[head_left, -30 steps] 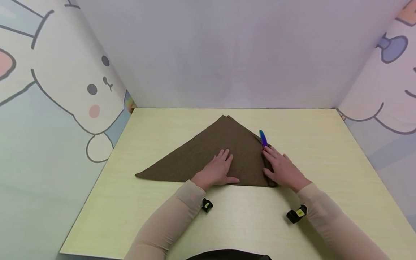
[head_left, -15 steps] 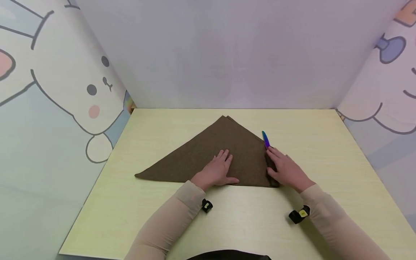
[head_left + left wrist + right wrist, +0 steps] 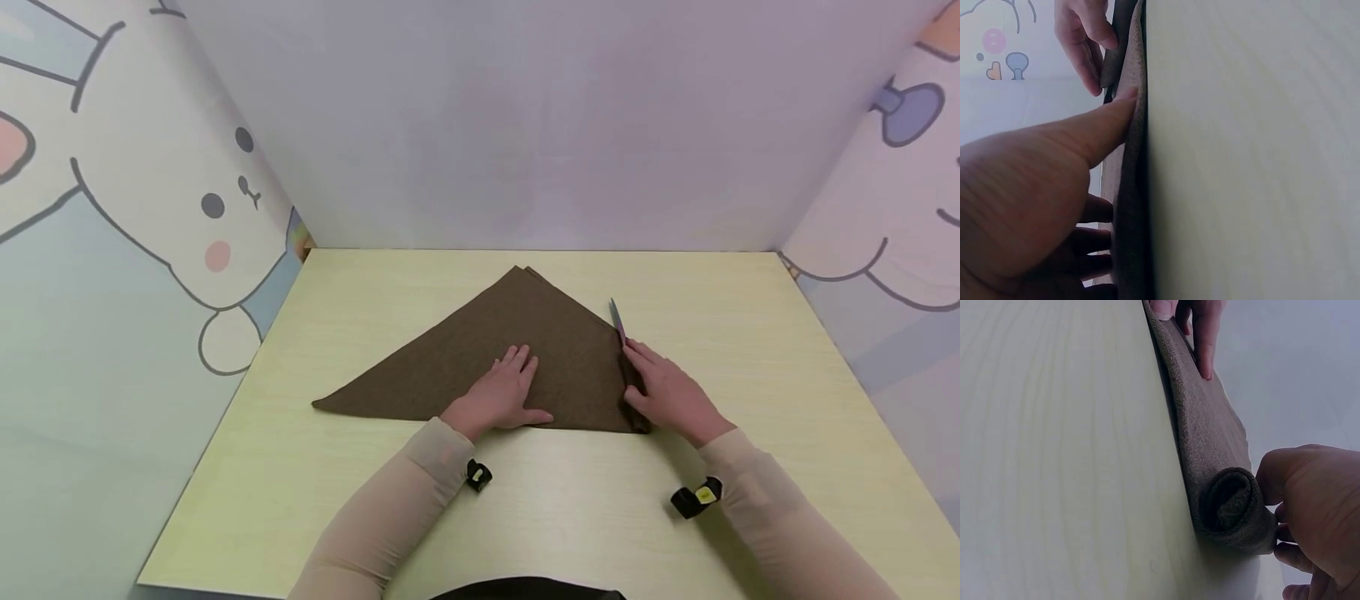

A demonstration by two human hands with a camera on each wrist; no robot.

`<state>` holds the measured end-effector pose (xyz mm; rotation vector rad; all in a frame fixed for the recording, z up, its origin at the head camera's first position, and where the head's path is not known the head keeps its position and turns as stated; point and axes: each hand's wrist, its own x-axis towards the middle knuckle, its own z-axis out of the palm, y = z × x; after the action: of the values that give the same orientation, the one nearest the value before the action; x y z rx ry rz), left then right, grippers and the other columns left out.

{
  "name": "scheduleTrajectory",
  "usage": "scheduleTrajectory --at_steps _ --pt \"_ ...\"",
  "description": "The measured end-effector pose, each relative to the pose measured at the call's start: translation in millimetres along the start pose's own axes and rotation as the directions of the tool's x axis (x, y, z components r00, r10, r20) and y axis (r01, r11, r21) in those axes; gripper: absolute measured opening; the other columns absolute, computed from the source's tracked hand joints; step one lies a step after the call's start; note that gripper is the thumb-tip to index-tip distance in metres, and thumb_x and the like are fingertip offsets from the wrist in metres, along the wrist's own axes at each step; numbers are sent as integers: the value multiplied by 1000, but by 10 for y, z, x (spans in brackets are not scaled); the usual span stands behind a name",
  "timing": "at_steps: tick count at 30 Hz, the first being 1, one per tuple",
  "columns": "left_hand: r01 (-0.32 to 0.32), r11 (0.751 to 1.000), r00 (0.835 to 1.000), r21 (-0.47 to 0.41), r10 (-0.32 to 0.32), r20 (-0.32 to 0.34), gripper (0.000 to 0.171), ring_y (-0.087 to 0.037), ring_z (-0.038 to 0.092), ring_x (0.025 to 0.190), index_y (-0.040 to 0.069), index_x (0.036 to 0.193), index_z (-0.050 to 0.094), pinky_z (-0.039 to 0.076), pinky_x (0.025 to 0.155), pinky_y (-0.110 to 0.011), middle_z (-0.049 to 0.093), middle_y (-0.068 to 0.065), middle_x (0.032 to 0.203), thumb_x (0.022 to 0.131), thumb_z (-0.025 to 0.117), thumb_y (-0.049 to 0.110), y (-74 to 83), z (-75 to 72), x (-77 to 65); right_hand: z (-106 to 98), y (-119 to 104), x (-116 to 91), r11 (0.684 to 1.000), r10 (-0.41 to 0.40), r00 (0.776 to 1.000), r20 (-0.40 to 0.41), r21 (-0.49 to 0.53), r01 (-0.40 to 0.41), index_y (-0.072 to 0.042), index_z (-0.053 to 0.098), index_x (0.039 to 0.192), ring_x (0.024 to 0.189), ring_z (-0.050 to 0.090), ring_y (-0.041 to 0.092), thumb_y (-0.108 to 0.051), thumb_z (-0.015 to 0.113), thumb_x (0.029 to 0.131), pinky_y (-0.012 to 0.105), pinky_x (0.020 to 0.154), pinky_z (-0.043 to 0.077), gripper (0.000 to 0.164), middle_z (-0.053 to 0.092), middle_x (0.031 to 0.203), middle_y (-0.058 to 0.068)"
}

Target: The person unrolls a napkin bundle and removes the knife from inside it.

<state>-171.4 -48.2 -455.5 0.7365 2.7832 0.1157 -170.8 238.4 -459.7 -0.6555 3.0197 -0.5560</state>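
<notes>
A large brown cloth (image 3: 555, 350) lies folded into a triangle on the table, its far end pointed. Its right end is wound into a roll (image 3: 1229, 506), whose open end shows coiled layers in the right wrist view. An iridescent knife blade (image 3: 617, 317) sticks out of the roll's far end; the rest of the knife is hidden. My left hand (image 3: 498, 396) rests on the middle of the cloth with spread fingers, the thumb near its front edge. My right hand (image 3: 671, 396) holds the roll, thumb on one side and fingers bent against the other.
The pale wooden table (image 3: 300, 500) reaches the back wall (image 3: 525, 125). Side walls with cartoon drawings stand left and right. A small black camera (image 3: 697, 497) sits at the right wrist and another camera (image 3: 478, 475) at the left.
The right hand and the roll have moved right, and the flat part of the cloth has widened. The blade moved along and turned from bright blue to a thin greyish edge. The left hand stayed put.
</notes>
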Motion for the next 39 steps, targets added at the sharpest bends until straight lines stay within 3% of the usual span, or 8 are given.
scheduleTrajectory --at_steps 17,32,39 --pt "-15 1000 1000 17 15 -11 99 -31 10 146 5 153 23 23 113 -44 10 -16 160 84 55 68 17 -44 -9 -90 15 -95 999 30 999 13 38 -31 -1 43 144 132 38 43 -13 53 91 56 97 39 55 31 151 23" --pt "-10 1000 1000 -3 9 -29 99 -31 9 146 5 153 23 23 113 -45 11 -15 160 84 56 68 -30 8 16 -133 72 -157 996 72 997 22 42 -73 4 41 143 132 36 46 -11 53 92 59 101 35 55 34 149 25" --pt "-5 1000 1000 -8 5 -10 99 -30 8 146 5 153 22 21 114 -44 9 -15 160 84 56 67 -28 14 11 -106 158 -212 998 48 999 18 29 -49 4 43 142 131 37 46 -11 54 94 60 101 34 52 37 147 26"
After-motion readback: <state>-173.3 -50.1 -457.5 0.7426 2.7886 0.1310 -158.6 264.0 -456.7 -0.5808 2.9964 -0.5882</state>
